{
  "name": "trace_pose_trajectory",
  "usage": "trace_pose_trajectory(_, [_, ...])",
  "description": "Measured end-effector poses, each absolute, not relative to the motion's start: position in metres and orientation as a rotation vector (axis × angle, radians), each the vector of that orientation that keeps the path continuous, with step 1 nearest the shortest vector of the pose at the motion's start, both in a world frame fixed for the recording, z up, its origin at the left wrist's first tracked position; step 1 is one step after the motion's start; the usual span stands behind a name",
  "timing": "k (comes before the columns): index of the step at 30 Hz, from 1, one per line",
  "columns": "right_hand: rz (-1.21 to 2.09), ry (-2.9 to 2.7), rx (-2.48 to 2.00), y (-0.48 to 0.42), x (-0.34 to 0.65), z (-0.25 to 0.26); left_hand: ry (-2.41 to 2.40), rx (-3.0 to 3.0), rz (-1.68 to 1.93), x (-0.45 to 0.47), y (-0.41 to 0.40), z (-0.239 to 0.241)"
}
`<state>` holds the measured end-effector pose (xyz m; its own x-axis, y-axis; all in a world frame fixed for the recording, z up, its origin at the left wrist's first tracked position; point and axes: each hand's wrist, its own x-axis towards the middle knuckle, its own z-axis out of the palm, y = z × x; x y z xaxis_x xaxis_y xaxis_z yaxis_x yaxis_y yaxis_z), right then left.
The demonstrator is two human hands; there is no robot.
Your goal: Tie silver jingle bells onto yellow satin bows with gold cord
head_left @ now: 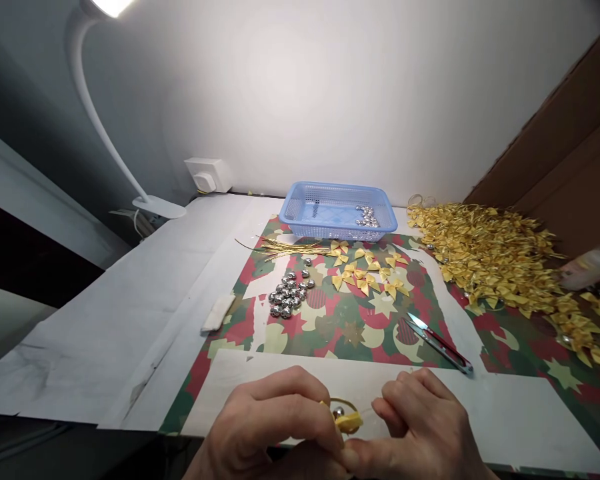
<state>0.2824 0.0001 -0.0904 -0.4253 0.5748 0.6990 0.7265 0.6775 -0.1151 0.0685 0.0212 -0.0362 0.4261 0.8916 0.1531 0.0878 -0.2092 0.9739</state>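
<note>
At the near edge of a tabletop (105, 320) covered in red, green and cream star-patterned paper (340, 320), a person's two hands meet over a small yellow ribbon bow (349, 421). The left hand (273, 427) pinches the bow between thumb and fingers, with a small silver bell (338, 414) and a thin gold loop (343, 403) at the bow's top; the right hand (420, 430) is curled close beside it, its thumb tip touching the left thumb, and whether it grips the bow itself cannot be told.

Toward the middle of the paper lies a cluster of silver bells (289, 295), with loose yellow bows (367, 270) just to their right and a bundle of gold cords (285, 248) behind. A blue plastic basket (300, 200) holding a few bells stands at the far edge. A large heap of finished bows (500, 257) fills the far right corner. Red-handled snips (440, 342) lie on the paper near the right hand. A white desk lamp (105, 127) stands at the far left.
</note>
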Motion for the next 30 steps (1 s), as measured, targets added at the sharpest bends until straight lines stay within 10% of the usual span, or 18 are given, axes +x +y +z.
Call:
trace_pose_trajectory(20, [1.454, -1.130, -1.141, -0.004, 0.235, -0.098, 1.142, 1.160, 0.896, 0.059, 0.038, -0.053])
trace_pose_trajectory(30, [0.422, -1.660, -1.128, -0.007, 0.222, -0.089, 1.054, 1.268, 0.835, 0.064, 0.039, -0.058])
